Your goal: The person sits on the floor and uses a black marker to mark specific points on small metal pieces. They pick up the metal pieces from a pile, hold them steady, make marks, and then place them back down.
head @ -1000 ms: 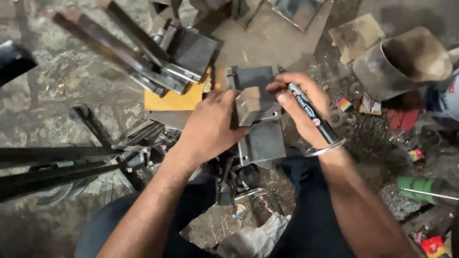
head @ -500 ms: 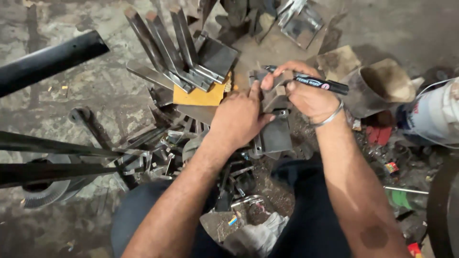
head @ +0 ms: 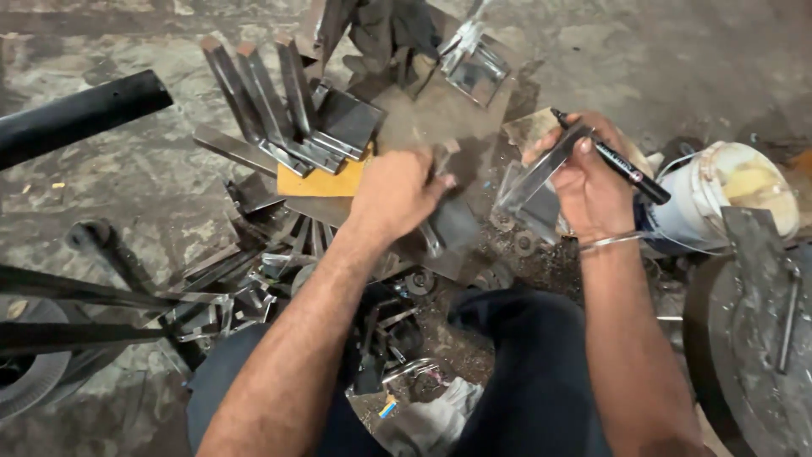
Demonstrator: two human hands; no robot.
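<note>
On the floor between the knees lies scrap metal. Right hand (head: 592, 182) grips a steel angle (head: 541, 173) plus a black marker (head: 613, 159), the angle's long axis slanting up-right. Left hand (head: 397, 190) closes on a small metal piece (head: 441, 156), just left of the angle.

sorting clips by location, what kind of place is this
Most likely a metal fabrication or welding workshop, with the work done on the floor. Cut steel angle pieces lie fanned on stained concrete, the right hand holds a black marker and a metal piece, and scrap litters the ground.
</note>
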